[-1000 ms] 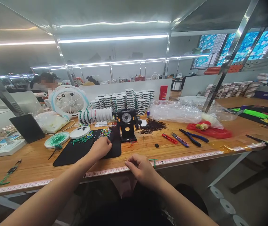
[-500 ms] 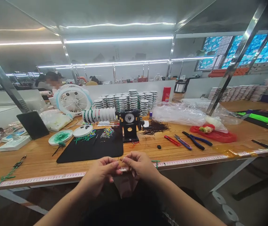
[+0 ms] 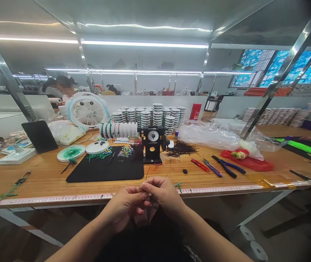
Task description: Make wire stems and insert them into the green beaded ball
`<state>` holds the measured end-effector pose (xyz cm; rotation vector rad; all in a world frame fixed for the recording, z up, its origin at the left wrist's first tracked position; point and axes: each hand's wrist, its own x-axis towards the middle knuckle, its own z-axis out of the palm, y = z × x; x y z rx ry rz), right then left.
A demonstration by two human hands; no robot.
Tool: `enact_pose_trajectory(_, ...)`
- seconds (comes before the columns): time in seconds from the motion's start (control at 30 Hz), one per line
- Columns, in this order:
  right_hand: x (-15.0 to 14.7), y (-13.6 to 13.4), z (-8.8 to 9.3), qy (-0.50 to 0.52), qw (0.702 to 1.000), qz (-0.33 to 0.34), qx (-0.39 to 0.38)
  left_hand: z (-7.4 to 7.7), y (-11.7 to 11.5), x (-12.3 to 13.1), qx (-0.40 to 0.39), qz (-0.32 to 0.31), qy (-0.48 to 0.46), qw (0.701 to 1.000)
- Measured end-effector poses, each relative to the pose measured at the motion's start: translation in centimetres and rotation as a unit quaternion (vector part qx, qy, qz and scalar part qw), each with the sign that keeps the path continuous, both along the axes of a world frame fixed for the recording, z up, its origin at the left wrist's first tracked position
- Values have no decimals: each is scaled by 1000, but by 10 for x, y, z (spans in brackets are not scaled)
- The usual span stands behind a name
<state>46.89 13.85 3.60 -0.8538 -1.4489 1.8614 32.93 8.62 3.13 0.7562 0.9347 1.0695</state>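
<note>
My left hand [image 3: 128,203] and my right hand [image 3: 163,191] meet at the table's front edge, thumbs and fingertips pinched close together. A thin dark strand [image 3: 147,173] sticks up from the right fingertips. What the left fingers pinch is too small and too covered to make out. Just beyond the hands lies a black mat [image 3: 108,169] with colored beads [image 3: 125,151] and green pieces [image 3: 96,156] on it. A black hand-cranked winder [image 3: 152,145] stands behind, with white spools [image 3: 121,130] on its shaft. Beside my right hand is a short green cord piece [image 3: 179,186].
Red-handled cutter [image 3: 199,165], scissors [image 3: 212,167] and pliers [image 3: 227,167] lie to the right. Dark strands [image 3: 181,148] are heaped behind them. Stacked spools [image 3: 146,118] and a white fan [image 3: 88,111] stand at the back. A dish of green beads [image 3: 71,153] is at left.
My hands have drawn closer together, the left moving right toward the right fingertips. The thin dark strand now shows above them. The view has shifted slightly.
</note>
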Motion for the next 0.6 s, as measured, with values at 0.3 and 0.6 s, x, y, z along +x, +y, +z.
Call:
enact_pose_trajectory(0.3, -1, 0, -8, -7, 999, -34, 37, -6, -5, 5, -24, 4, -22, 999)
enact_pose_trajectory(0.6, 8, -17, -3, 73, 993, -70, -61, -10, -14, 11, -102, 116, -281, 947)
